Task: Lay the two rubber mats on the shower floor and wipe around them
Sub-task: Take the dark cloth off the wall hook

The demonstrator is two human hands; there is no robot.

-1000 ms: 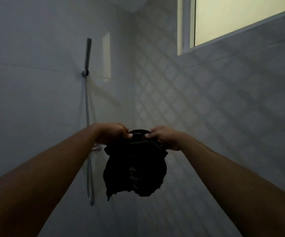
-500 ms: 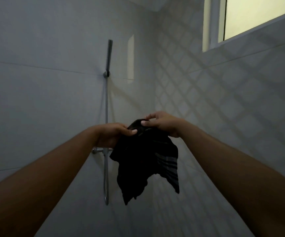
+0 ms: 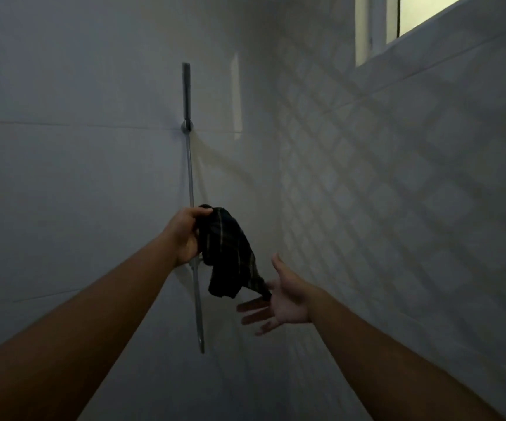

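Note:
A dark cloth [image 3: 230, 256] with pale stripes hangs in front of the shower wall. My left hand [image 3: 186, 233] is shut on its top end, at about the middle of the view. My right hand [image 3: 279, 299] is lower and to the right, palm up with fingers spread, just under the cloth's lower corner; whether it touches the cloth I cannot tell. No rubber mat and no shower floor are in view.
A shower handset on a wall holder with its hose [image 3: 191, 189] hangs down the left wall behind the cloth. The right wall [image 3: 397, 192] carries a lattice shadow. A bright window [image 3: 409, 13] sits at the top right. The room is dim.
My right hand let go of the cloth's top and dropped below it, opening palm up. The cloth now hangs from my left hand alone. The view shifted to the left.

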